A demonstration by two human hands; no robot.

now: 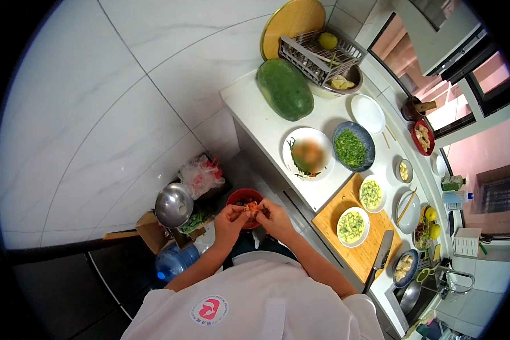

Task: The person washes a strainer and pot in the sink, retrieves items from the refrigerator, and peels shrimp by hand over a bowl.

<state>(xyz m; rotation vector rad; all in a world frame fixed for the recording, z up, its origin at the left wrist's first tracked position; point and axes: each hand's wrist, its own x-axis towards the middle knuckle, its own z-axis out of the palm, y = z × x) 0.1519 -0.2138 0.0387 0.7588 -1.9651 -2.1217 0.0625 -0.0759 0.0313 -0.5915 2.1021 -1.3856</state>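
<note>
My left hand [230,223] and my right hand [275,220] meet in front of my body, with fingertips pinched together. Between them is a small orange-red piece of food [251,208], partly covered by the fingers; its exact kind is too small to make out. Directly below sits a red bin [236,196] with dark and orange scraps inside. On the counter beyond my right hand, a white plate [323,171] carries green strips and a blurred orange heap.
A wooden cutting board [328,219] holds two bowls of yellow-green food and a knife [383,252]. Behind stand a bowl of chopped greens [350,148], a watermelon [286,90] and a dish rack [317,56]. Left of me are a steel bowl [174,205] and a water jug [175,262].
</note>
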